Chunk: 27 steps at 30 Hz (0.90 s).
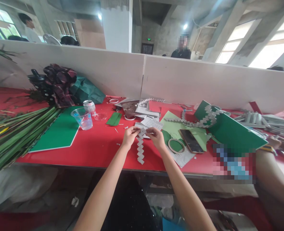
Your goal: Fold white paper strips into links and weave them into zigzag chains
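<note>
A short grey-white folded zigzag strip (140,148) hangs down over the red tabletop (98,144). Its upper end is pinched between my left hand (130,136) and my right hand (156,136), fingertips close together on either side. Behind the hands lie white printed papers (151,122). A longer folded chain (205,119) rests on light green sheets to the right. Beside my right hand are a roll of tape (176,146) and a dark phone (191,141).
Left are long green leaves (29,128), a green board (57,134), a plastic cup (84,119) and a can (90,107). A folded green board (230,130) stands right, near another person's arm (274,170). A white partition (204,80) runs behind the table.
</note>
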{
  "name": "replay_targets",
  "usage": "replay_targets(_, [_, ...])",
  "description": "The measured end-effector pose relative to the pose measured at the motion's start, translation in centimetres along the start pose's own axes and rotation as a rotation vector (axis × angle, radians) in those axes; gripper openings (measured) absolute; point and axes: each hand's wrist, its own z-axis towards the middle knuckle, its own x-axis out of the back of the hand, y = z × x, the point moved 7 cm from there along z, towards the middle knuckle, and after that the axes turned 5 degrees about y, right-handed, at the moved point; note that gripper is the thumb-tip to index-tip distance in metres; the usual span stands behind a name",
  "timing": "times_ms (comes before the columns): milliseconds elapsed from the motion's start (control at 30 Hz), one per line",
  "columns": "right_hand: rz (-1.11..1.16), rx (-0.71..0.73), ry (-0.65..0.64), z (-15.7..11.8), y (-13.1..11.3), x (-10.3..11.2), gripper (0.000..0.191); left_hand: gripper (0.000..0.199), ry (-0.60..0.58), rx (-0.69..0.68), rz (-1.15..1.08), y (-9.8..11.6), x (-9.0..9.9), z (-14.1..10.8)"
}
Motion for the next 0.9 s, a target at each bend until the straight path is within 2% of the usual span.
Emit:
replay_targets(167, [-0.052, 0.053, -0.024, 0.0, 0.3, -0.1, 0.023, 0.025, 0.014, 0.01, 0.019, 0.0, 0.2, 0.0])
replay_targets(333, [-0.056, 0.04, -0.073, 0.0, 1.0, -0.4, 0.034, 0.023, 0.003, 0.011, 0.064, -0.1, 0.3, 0.0])
replay_targets(500, [-0.059, 0.034, -0.104, -0.2, 0.4, -0.5, 0.034, 0.025, -0.039, 0.026, 0.057, 0.0, 0.0, -0.1])
replay_targets(700, [-0.048, -0.004, -0.069, -0.3, 0.3, -0.2, 0.033, 0.025, -0.059, 0.021, 0.072, 0.2, -0.2, -0.3])
replay_targets(800, [-0.006, -0.016, -0.067, -0.1, 0.6, -0.2, 0.032, 0.023, -0.048, -0.009, 0.097, 0.3, -0.3, -0.3])
replay_targets(900, [0.062, -0.029, -0.077, 0.1, 1.0, -0.5, 0.033, 0.018, -0.03, -0.102, 0.157, 0.9, -0.4, -0.4])
